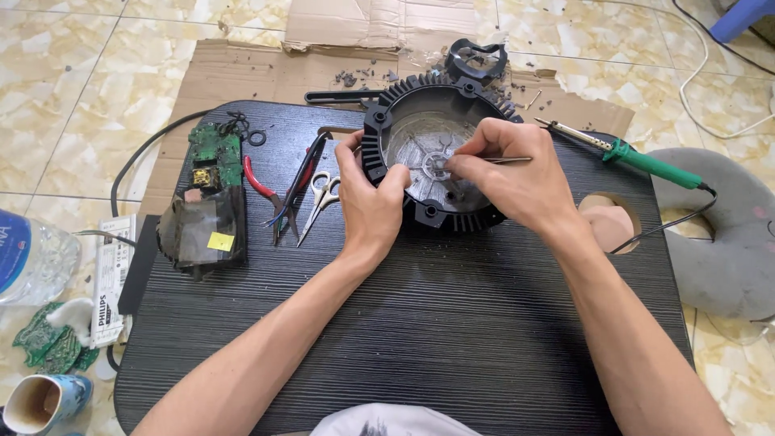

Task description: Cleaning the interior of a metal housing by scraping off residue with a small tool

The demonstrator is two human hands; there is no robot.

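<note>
A round black finned housing (395,105) with a grey metal inside lies on the dark ribbed tabletop (420,323). My left hand (367,194) grips its near-left rim, thumb over the edge. My right hand (504,165) rests over the housing's right half and pinches a thin metal tool (510,160), its tip at the hub in the middle of the housing.
A green-handled soldering iron (638,157) lies to the right, beside a round hole (609,220) in the tabletop. Left of the housing lie scissors (319,198), red-handled pliers (260,184) and a green circuit board (214,153) on a dark block. A water bottle (28,258) stands on the floor.
</note>
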